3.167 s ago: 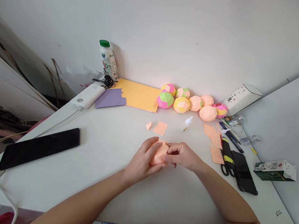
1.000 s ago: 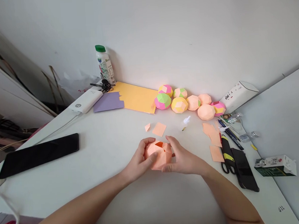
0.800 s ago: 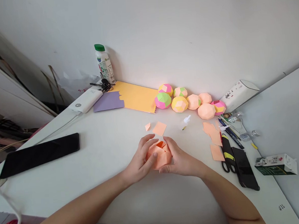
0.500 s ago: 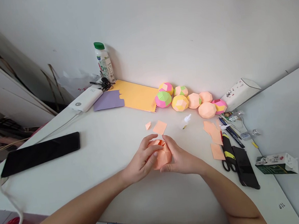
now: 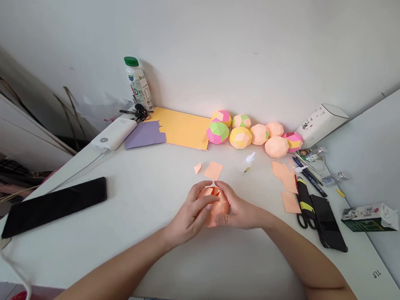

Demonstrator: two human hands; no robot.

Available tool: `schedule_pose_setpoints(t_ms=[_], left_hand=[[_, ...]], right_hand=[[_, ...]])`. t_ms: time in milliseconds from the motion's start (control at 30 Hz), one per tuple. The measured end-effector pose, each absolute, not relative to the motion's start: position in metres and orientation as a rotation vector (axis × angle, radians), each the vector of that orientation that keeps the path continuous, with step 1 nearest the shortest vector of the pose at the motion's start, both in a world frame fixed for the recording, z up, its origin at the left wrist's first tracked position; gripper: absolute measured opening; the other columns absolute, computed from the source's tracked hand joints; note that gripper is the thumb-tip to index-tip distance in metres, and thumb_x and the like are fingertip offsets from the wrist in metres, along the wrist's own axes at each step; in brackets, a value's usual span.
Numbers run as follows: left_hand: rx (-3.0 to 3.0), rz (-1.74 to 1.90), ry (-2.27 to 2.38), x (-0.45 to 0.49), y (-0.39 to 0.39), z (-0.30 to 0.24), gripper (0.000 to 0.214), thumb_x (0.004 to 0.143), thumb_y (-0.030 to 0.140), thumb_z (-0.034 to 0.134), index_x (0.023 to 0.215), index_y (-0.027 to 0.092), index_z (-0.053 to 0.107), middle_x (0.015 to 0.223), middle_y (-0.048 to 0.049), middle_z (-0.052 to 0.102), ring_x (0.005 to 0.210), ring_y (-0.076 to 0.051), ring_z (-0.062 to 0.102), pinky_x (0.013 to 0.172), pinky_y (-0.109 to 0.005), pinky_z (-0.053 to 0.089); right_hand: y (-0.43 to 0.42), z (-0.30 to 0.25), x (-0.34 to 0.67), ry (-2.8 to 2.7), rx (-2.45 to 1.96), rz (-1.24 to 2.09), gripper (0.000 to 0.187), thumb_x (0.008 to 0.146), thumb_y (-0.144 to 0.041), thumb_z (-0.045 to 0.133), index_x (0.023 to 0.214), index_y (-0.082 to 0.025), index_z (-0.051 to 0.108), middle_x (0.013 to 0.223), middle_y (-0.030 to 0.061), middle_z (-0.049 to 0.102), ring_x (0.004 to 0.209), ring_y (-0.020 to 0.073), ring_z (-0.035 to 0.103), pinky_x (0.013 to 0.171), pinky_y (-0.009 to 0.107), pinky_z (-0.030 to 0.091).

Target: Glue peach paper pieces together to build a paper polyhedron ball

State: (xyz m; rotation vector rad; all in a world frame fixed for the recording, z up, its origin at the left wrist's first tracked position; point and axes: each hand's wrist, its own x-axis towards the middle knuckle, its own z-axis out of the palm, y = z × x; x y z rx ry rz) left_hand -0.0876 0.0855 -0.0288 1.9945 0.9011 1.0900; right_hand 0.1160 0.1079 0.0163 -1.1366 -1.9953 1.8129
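Between both hands is a peach paper ball (image 5: 219,208) made of flat facets, with a dark opening in its top. My left hand (image 5: 192,211) wraps its left side, fingers over the top and thumb against the front. My right hand (image 5: 237,207) cups the right side, its thumb low on the front and its fingers at the back. Part of the ball is hidden by the fingers. Just beyond the hands lie a peach paper square (image 5: 214,170) and a small folded peach piece (image 5: 197,168). A small white-capped glue bottle (image 5: 250,158) is behind them to the right.
Several faceted paper balls (image 5: 240,138) line the wall. Orange card (image 5: 185,129) and purple card (image 5: 144,134) lie back left, beside a power bank (image 5: 114,133) and a bottle (image 5: 138,83). A black tablet-like slab (image 5: 55,206) is left; peach scraps (image 5: 285,176), scissors (image 5: 306,220) and a phone (image 5: 328,223) are right.
My right hand has shifted slightly, its thumb moving a little inward on the ball's front. The left hand keeps its hold and the ball stays in place.
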Motion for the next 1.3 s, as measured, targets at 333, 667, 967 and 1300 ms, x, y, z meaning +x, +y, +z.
schedule_pose_setpoints(t_ms=[333, 667, 967, 1300], left_hand=[[2.016, 1.063, 0.827, -0.0888, 0.0856, -0.0291, 0.032, 0.099, 0.024, 0.033, 0.118, 0.026, 0.059, 0.139, -0.0107, 0.032, 0.128, -0.025, 0.041, 0.102, -0.045, 0.048], [2.086, 1.125, 0.793, -0.0883, 0.0861, -0.0252, 0.031, 0.098, 0.027, 0.038, 0.114, 0.028, 0.065, 0.140, -0.0109, 0.036, 0.130, -0.028, 0.040, 0.102, -0.048, 0.047], [2.084, 1.128, 0.767, -0.0865, 0.0850, -0.0243, 0.028, 0.098, 0.027, 0.038, 0.119, 0.027, 0.057, 0.137, -0.0118, 0.035, 0.130, -0.026, 0.039, 0.102, -0.046, 0.046], [2.087, 1.098, 0.837, -0.0867, 0.0846, -0.0281, 0.022, 0.098, 0.025, 0.037, 0.113, 0.024, 0.053, 0.136, -0.0114, 0.036, 0.127, -0.025, 0.041, 0.099, -0.042, 0.048]], right_hand=[[0.1065, 0.0182, 0.1132, -1.931, -1.118, 1.831, 0.092, 0.081, -0.049, 0.067, 0.148, -0.027, 0.008, 0.153, 0.0136, 0.018, 0.140, 0.0258, 0.028, 0.107, 0.043, 0.038], [0.1072, 0.0186, 0.1111, -1.876, -1.117, 1.853, 0.091, 0.075, -0.054, 0.070, 0.146, -0.031, 0.018, 0.144, 0.0129, 0.029, 0.133, 0.0270, 0.036, 0.103, 0.045, 0.041], [0.1058, 0.0224, 0.1091, -1.793, -1.082, 1.963, 0.093, 0.077, -0.051, 0.070, 0.147, -0.030, 0.013, 0.145, 0.0146, 0.032, 0.126, 0.0269, 0.048, 0.097, 0.044, 0.047], [0.1115, 0.0157, 0.1180, -1.927, -1.121, 1.889, 0.092, 0.079, -0.052, 0.068, 0.149, -0.029, 0.012, 0.154, 0.0138, 0.017, 0.141, 0.0285, 0.025, 0.110, 0.048, 0.033]])
